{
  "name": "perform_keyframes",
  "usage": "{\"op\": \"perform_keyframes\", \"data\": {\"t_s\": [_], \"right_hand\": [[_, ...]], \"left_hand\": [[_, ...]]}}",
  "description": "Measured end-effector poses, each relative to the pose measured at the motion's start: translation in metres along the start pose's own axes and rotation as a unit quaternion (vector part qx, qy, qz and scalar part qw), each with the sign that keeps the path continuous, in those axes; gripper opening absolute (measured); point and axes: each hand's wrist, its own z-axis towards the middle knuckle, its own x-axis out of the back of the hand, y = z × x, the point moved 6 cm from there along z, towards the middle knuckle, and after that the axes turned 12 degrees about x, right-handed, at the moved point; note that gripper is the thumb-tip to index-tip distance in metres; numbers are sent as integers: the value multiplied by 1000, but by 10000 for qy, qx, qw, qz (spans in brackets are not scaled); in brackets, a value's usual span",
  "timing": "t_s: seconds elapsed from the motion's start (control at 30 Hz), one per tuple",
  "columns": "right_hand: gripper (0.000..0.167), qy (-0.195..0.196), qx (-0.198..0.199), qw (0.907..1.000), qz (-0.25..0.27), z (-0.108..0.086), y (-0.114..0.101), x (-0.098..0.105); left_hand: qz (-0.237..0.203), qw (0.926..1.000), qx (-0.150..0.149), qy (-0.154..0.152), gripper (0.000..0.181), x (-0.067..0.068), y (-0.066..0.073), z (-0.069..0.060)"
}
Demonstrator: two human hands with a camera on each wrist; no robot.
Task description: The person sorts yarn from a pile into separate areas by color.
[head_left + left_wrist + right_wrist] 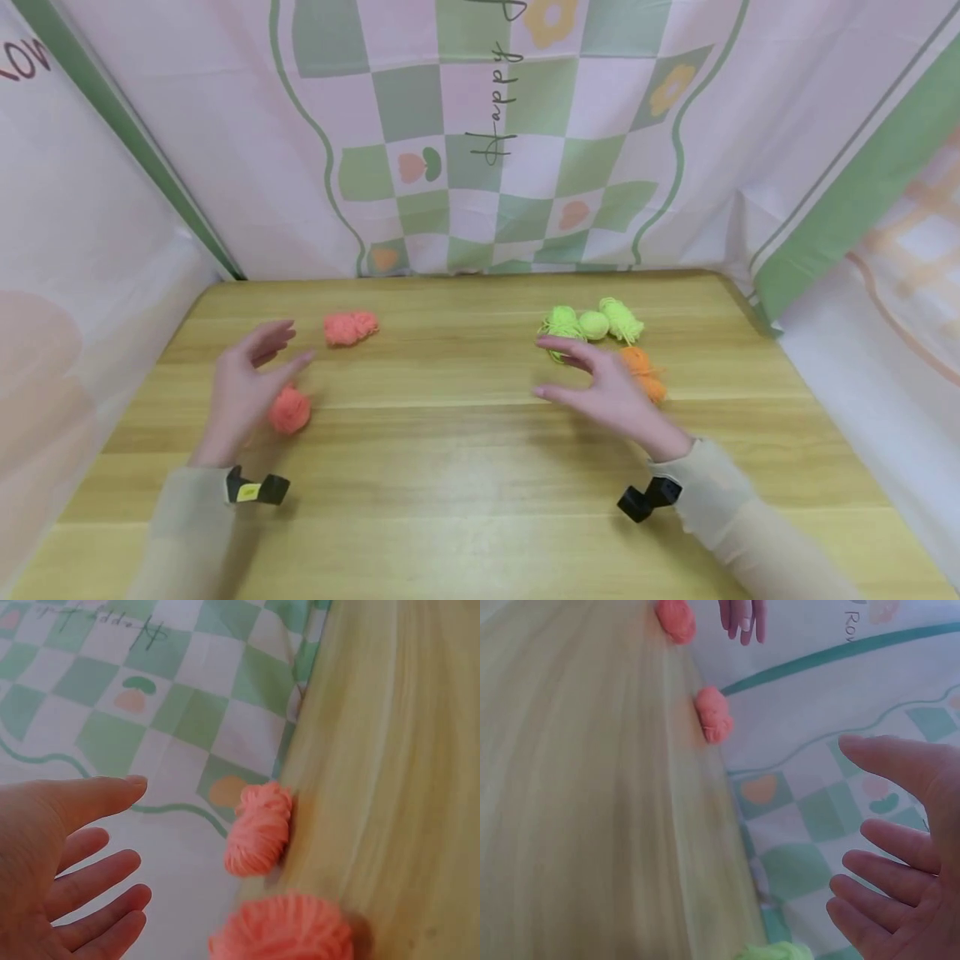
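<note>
My left hand hovers over the left side of the table, thumb apart from the fingers, holding nothing. Close beside it lies a round coral yarn ball, and farther back a longer coral yarn bundle. Both coral pieces also show in the left wrist view. On the right, my right hand is held above the table with thumb and fingers spread and nothing between them. Behind it lie several lime green yarn pieces in a cluster. Orange yarn is partly hidden by this hand.
The wooden table has wood-grain strips running across it. A checked green and white curtain hangs along its back edge, with cloth also at the left and right sides. Each wrist wears a small black camera, such as the right one.
</note>
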Motion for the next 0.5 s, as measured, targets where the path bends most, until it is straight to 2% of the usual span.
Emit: {"op": "perform_keyframes", "data": {"t_s": [0.2, 0.33, 0.5], "right_hand": [[66, -179, 87, 9997, 119, 6, -2, -19], [67, -272, 215, 9992, 190, 10, -4, -30], [67, -381, 196, 9983, 388, 17, -4, -45]], "left_hand": [[303, 9990, 313, -30, 59, 8, -21, -13], [272, 9975, 647, 13, 64, 13, -35, -23], [223, 9934, 1124, 49, 76, 16, -48, -32]]}}
